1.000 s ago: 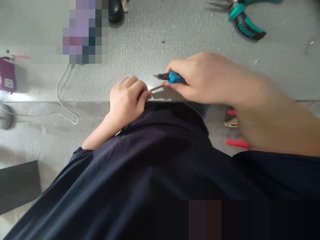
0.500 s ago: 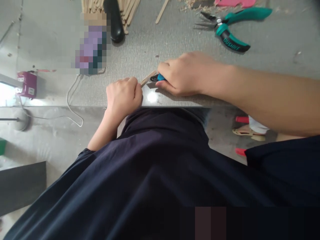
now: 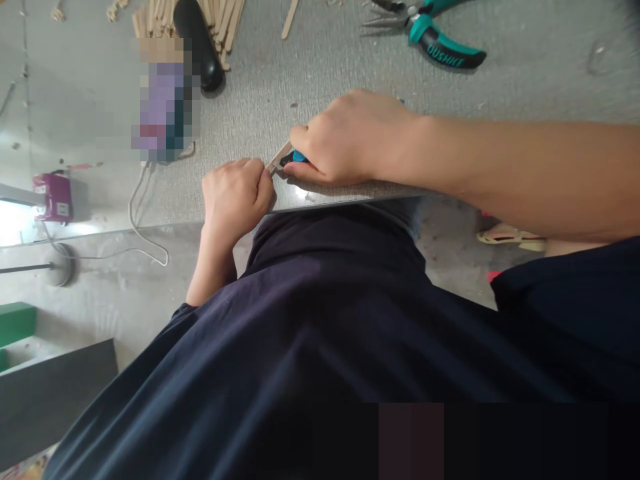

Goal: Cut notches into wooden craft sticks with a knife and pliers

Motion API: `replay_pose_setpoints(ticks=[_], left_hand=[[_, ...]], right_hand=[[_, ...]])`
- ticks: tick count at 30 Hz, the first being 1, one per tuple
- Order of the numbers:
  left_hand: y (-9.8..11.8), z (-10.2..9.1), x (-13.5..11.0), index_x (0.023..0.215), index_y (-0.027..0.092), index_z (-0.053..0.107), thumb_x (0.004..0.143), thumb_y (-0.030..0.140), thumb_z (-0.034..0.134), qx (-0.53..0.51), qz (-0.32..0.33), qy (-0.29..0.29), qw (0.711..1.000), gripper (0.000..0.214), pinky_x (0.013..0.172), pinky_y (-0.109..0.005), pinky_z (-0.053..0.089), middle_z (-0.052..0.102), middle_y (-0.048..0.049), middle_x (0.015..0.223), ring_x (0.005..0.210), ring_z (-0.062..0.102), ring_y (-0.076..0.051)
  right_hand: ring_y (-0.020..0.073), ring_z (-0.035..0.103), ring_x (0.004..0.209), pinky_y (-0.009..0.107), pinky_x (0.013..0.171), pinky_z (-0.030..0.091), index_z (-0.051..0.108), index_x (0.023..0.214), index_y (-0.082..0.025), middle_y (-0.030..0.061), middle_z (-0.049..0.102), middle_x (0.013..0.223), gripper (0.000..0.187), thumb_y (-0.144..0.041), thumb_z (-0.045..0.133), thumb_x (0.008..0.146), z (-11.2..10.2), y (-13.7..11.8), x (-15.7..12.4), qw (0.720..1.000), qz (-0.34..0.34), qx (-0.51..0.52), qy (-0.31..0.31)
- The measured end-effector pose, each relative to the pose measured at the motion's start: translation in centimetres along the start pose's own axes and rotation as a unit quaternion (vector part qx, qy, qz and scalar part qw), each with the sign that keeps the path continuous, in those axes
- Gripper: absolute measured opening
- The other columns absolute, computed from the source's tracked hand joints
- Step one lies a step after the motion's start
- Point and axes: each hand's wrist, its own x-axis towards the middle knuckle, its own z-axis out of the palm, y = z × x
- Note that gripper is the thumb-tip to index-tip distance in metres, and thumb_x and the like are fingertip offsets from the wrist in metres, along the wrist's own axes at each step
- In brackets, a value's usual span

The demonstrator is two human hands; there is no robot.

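Observation:
My left hand (image 3: 236, 193) is closed in a fist near the front edge of the grey table (image 3: 310, 87), gripping a thin wooden stick (image 3: 278, 160) that pokes out toward the right. My right hand (image 3: 350, 140) is wrapped around a small blue-handled cutter (image 3: 296, 157), whose tip meets the stick just beside my left fingers. Most of the cutter is hidden inside my right fist.
Teal-handled pliers (image 3: 440, 50) lie at the far right of the table. A black handle (image 3: 197, 43) rests on a pile of wooden sticks (image 3: 225, 23) at the back. A white cable (image 3: 137, 227) hangs off the front edge, near a purple device (image 3: 53, 197).
My right hand and the cutter have shifted left, closing up against my left hand. The stick has swung from pointing right to angling up toward the cutter. The camera view has drifted.

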Motion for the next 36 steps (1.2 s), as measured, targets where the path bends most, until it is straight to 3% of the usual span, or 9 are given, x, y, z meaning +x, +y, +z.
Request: replay_pose_setpoints(ticks=[14, 23, 31, 36], left_hand=[[-0.2, -0.5, 0.0, 0.082, 0.029, 0.053, 0.111, 0.043, 0.046, -0.036, 0.013, -0.008, 0.999, 0.032, 0.081, -0.044, 0.043, 0.075, -0.0089, 0.088, 0.093, 0.071, -0.028], [-0.1, -1.1, 0.2, 0.078, 0.029, 0.039, 0.112, 0.045, 0.045, -0.031, 0.023, -0.033, 0.999, 0.037, 0.078, -0.047, 0.038, 0.076, -0.0107, 0.089, 0.093, 0.072, -0.029], [-0.3, -0.9, 0.2, 0.079, 0.03, 0.051, 0.113, 0.044, 0.046, -0.03, 0.026, -0.02, 0.999, 0.037, 0.077, -0.047, 0.042, 0.079, -0.0092, 0.089, 0.093, 0.073, -0.027], [-0.3, -1.0, 0.2, 0.078, 0.031, 0.052, 0.113, 0.043, 0.046, -0.024, 0.031, -0.024, 0.999, 0.038, 0.077, -0.046, 0.043, 0.08, -0.0097, 0.09, 0.093, 0.074, -0.027]], right_hand=[[0.0395, 0.082, 0.118, 0.048, 0.087, 0.054, 0.074, 0.152, -0.021, 0.0172, 0.09, 0.132, 0.073, -0.071, 0.031, 0.121, -0.5, 0.5, -0.1, 1.0, -0.015, -0.01, -0.008], [0.0427, 0.083, 0.115, 0.049, 0.085, 0.053, 0.076, 0.149, -0.014, 0.0231, 0.089, 0.128, 0.077, -0.071, 0.032, 0.122, -0.2, 0.8, 0.1, 0.999, -0.04, -0.013, -0.001], [0.0419, 0.081, 0.117, 0.049, 0.086, 0.055, 0.075, 0.149, -0.019, 0.0202, 0.089, 0.13, 0.071, -0.069, 0.033, 0.121, -0.2, 0.7, 0.1, 1.0, -0.015, 0.005, -0.006], [0.0424, 0.082, 0.116, 0.048, 0.086, 0.054, 0.075, 0.15, -0.016, 0.0217, 0.088, 0.13, 0.072, -0.068, 0.034, 0.121, -0.4, 0.5, 0.0, 1.0, -0.014, 0.005, -0.004]])
